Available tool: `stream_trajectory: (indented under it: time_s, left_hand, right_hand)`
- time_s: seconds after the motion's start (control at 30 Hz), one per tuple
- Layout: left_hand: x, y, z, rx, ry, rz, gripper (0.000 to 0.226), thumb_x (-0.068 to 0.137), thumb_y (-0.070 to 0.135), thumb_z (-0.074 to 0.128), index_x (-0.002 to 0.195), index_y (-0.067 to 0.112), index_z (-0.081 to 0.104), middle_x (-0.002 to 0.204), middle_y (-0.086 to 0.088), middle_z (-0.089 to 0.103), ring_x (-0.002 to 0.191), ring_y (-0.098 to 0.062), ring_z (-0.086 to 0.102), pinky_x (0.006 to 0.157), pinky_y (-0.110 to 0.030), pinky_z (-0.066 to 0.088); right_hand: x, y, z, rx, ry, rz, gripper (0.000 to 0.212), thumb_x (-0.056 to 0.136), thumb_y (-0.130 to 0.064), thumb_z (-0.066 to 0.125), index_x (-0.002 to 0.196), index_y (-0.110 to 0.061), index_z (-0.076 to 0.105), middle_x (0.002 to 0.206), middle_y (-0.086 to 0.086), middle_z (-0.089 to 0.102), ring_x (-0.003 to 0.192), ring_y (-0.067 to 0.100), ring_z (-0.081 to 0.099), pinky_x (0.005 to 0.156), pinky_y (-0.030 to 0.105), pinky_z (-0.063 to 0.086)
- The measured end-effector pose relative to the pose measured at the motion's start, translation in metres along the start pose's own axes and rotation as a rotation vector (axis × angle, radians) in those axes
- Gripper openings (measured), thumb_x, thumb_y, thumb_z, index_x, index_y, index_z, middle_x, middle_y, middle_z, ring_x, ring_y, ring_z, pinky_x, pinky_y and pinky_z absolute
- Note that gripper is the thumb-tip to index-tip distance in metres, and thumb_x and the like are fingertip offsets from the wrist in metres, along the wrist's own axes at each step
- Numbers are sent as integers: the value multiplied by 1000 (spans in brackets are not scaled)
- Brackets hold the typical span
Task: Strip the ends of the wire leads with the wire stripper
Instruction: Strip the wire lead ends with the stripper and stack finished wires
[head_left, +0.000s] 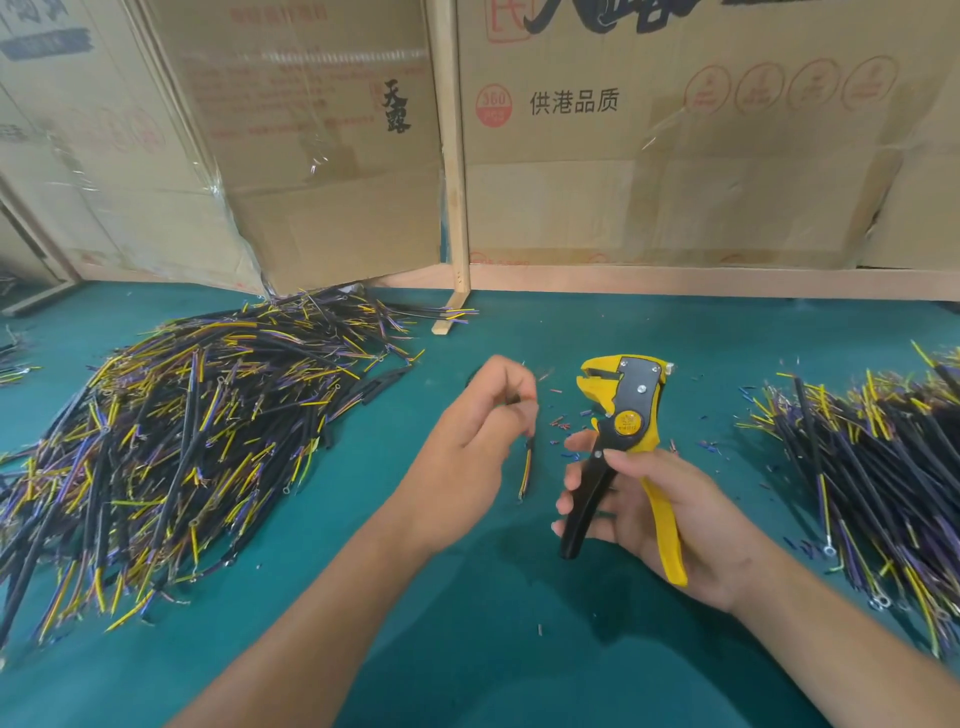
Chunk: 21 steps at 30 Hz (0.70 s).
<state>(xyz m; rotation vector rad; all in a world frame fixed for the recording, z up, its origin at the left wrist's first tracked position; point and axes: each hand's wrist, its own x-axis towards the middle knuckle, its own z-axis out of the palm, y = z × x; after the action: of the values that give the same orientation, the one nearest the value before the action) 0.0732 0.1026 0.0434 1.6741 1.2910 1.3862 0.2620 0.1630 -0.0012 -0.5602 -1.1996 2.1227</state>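
- You are pinching one short wire lead (525, 467) in your left hand (470, 441), fingertips curled onto its upper part; its coloured conductors are hanging free below your fingers, pointing down toward the mat. Held this way the lower end is exposed, though which end you mean to feed to the tool I cannot tell.
- You are wrapping your right hand (660, 519) round the wire stripper (621, 431), the thumb lying over the pivot area and the fingers curling behind the black handle while the yellow handle is running across your palm. The handles are standing spread, so you are gripping the tool without squeezing it.
- The stripper's head is standing up and away from your palm, and its jaws are gaping toward the lead, with nothing between them. That is leaving a clear mouth for the next end, I judge.
- The lead is hanging just beside the tool's pivot, on the side of your left hand, apart from it.
- Small insulation offcuts (563, 423) are lying on the green mat (467, 649) between your two grips, likely because that is where the stripping gets done.
- A large heap of leads (182, 441) is lying beyond your left hand, and a second heap of leads (872, 457) beyond your right. Which is the finished lot I cannot tell.
- Cardboard panels (649, 156) are standing along the bench's far edge, well beyond both hands.
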Motion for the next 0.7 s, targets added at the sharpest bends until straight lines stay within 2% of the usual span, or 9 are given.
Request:
stream_trajectory:
  time_s: [0.1, 0.2, 0.27, 0.5, 0.6, 0.7]
  left_hand:
    - [-1, -3, 3, 92, 48, 44, 14, 99, 25, 39, 85, 25, 44, 78, -8, 50, 62, -10, 40, 58, -19, 34]
    - [-2, -5, 5, 135, 10, 66, 3, 98, 29, 41, 97, 28, 43, 72, 10, 46, 67, -26, 41, 62, -37, 39]
    - [-3, -5, 5, 145, -18, 89, 7, 99, 34, 41, 104, 30, 41, 72, 15, 45, 67, -26, 39, 62, -39, 38]
    - [-2, -5, 3, 263, -12, 150, 9, 102, 25, 46, 110, 29, 44, 75, 15, 49, 59, -20, 41, 56, -22, 34]
    - [-1, -4, 0, 330, 33, 154, 12, 101, 21, 51, 111, 27, 48, 77, 9, 52, 55, -22, 38, 53, -19, 32]
    - [-1, -4, -1, 344, 83, 147, 14, 99, 14, 56, 109, 23, 52, 70, 13, 50, 53, -18, 34, 52, -17, 30]
  right_hand:
    - [0, 2, 3, -29, -11, 23, 37, 86, -22, 61, 118, -2, 63, 92, 23, 60, 83, 40, 62, 81, 56, 53]
    - [0, 2, 4, -32, -12, 40, 38, 85, -22, 62, 117, -1, 63, 92, 23, 60, 82, 39, 61, 79, 55, 53]
    - [0, 1, 4, -26, -10, 39, 38, 85, -22, 61, 118, -1, 63, 91, 23, 60, 81, 39, 61, 79, 55, 53]
    - [-2, 0, 2, -11, -38, 22, 33, 87, -21, 60, 115, -4, 66, 92, 22, 60, 83, 38, 61, 81, 55, 53]
    - [-4, -1, 0, 5, -89, 24, 30, 90, -17, 57, 117, -5, 63, 93, 21, 59, 84, 38, 60, 85, 57, 51]
    - [-5, -2, -1, 16, -139, 45, 29, 90, -12, 57, 117, -4, 61, 93, 21, 57, 85, 38, 59, 88, 58, 50]
